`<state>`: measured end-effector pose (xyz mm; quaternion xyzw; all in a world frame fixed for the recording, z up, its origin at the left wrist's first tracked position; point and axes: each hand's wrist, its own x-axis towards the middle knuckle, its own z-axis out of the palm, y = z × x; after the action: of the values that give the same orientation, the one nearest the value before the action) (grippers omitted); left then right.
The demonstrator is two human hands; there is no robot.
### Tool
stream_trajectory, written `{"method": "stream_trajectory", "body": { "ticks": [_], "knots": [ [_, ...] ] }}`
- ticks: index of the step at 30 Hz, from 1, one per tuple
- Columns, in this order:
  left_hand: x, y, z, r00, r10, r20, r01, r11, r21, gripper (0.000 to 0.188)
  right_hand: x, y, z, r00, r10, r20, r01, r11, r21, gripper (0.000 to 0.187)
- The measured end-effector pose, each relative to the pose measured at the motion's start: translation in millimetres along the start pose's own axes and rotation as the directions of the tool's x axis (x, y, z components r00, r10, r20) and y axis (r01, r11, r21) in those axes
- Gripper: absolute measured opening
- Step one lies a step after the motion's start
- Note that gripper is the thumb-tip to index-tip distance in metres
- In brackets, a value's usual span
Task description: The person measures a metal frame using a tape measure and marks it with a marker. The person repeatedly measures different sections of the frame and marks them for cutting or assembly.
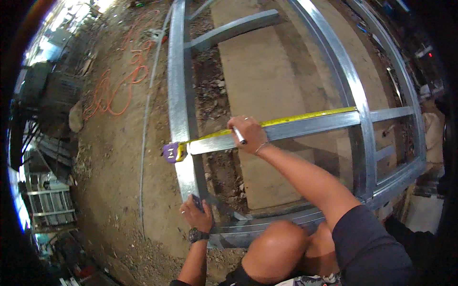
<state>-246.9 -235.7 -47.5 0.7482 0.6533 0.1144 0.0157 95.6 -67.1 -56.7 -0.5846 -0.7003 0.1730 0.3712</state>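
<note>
- My right hand (249, 133) curls round a slim white pen (240, 137)
- My left hand (196, 218) pinches a small dark block (197, 202)
- Purple-cased yellow tape measure (171, 153) stretches along the silver metal crossbar (310, 130)
- Likely measuring; next calls for steady marking

The frame (177, 95) is formed of smooth, glossy metal; the tape measure (170, 153) is cased in apparent plastic. The ground (114, 162) is surfaced with rough, matt earth. The sleeve (367, 243) is made of matt cloth.

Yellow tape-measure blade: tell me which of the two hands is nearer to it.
Right. The right hand is over the blade, hiding part of it; the left hand is apart from it, at the left metal rail.
</note>
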Motion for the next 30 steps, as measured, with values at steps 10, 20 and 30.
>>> {"method": "stream_trajectory", "body": {
  "ticks": [10,20,30],
  "knots": [
    [27.8,-14.6,-38.0,0.948,0.054,0.315,-0.002,0.987,-0.162,0.051,-0.8,1.6,7.5,0.996,-0.045,-0.07,0.046,0.999,0.008,0.021],
    [161.5,-17.2,-61.0,0.976,0.173,0.129,-0.149,0.973,-0.175,0.024,0.3,4.1,4.7,0.996,-0.053,-0.071,0.053,0.999,-0.011,0.02],
    [242.8,20.8,-39.6,0.918,0.36,0.169,-0.356,0.933,-0.051,0.04,1.0,-4.4,-3.4,0.996,-0.054,-0.07,0.055,0.998,0.017,0.02]
  ]
}}
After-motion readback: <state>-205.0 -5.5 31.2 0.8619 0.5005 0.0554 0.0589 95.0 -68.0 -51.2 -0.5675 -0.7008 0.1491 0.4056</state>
